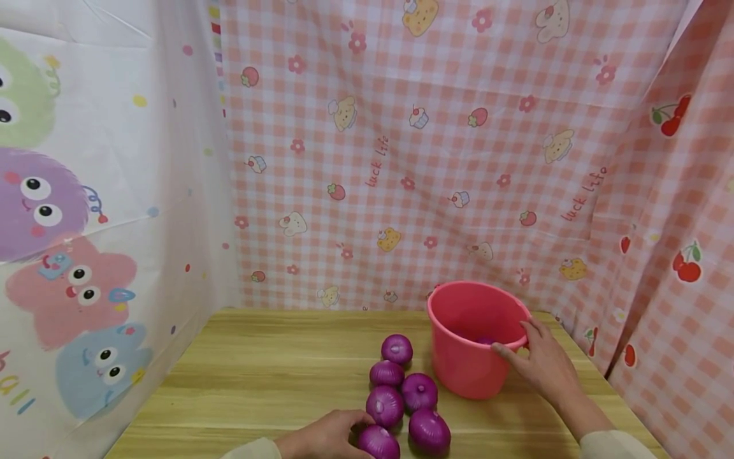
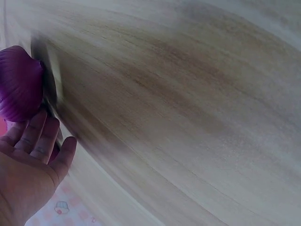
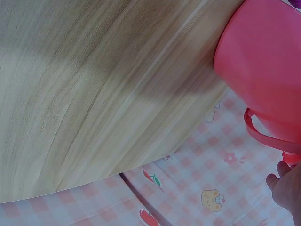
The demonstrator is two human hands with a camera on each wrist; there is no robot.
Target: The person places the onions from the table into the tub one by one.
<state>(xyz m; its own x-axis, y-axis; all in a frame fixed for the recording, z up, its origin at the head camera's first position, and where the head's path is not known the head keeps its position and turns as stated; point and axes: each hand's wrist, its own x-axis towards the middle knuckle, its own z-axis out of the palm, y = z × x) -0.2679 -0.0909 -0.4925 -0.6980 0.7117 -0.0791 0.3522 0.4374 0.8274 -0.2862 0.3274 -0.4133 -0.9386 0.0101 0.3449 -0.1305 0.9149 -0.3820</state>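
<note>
The step in hand looks like picking up the nearest purple onion (image 1: 380, 444) with the left hand (image 1: 323, 436), whose fingers are spread and fairly straight beside and against it; how firmly they press, I cannot tell. That onion lies at the near edge of the view on the bench (image 1: 258, 382), with five other onions (image 1: 420, 392) running away from it toward the far side. The right hand (image 1: 546, 364) pinches the rim of the pink bucket (image 1: 466, 370), which stands upright to the right of them, purple showing inside. To do this well, close thumb and fingers around the onion's widest part, since the smooth, round skin may slip or roll, and lift straight up so its close neighbour is not nudged. Keep the right hand's hold light, steadying the bucket without tipping it, and lower the onion inside rather than dropping it.
</note>
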